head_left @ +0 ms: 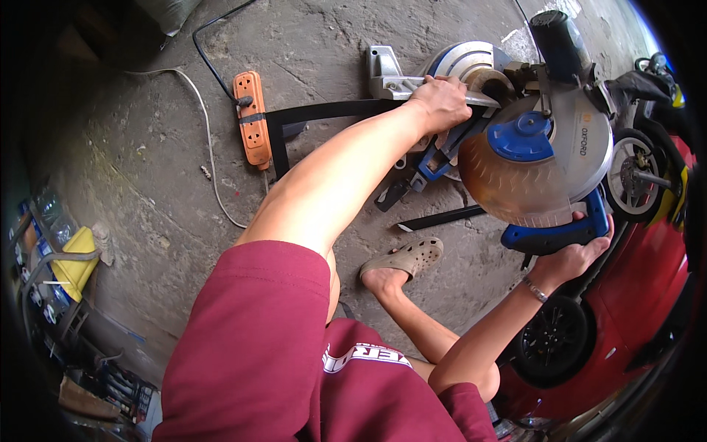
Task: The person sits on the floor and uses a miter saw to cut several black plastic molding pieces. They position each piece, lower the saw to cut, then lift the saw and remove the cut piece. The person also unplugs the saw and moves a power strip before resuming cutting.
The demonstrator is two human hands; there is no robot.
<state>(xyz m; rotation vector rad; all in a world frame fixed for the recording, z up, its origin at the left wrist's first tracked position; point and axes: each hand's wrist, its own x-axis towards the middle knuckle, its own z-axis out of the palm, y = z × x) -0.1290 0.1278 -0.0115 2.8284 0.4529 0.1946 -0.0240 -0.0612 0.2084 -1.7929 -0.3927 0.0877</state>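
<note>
A miter saw with a clear guard (508, 184) and a blue-and-black handle (552, 234) stands on the concrete floor. My right hand (571, 261) is wrapped round that handle, a bracelet on its wrist. Farther off, my left hand (444, 105) is closed at the saw's silver fence (398, 87), over a long black bar (328, 112) that lies along it. The bar's left end meets another black length (278, 151), forming a corner. My fingers hide the exact grip. The blade is mostly covered by the guard.
An orange power strip (252, 121) with a plugged-in black cord lies left of the saw. A loose black strip (442, 219) rests near my clog-shod foot (403, 263). A red car (626, 309) and a wheel (633, 174) stand at right; clutter and a yellow container (76, 261) sit at left.
</note>
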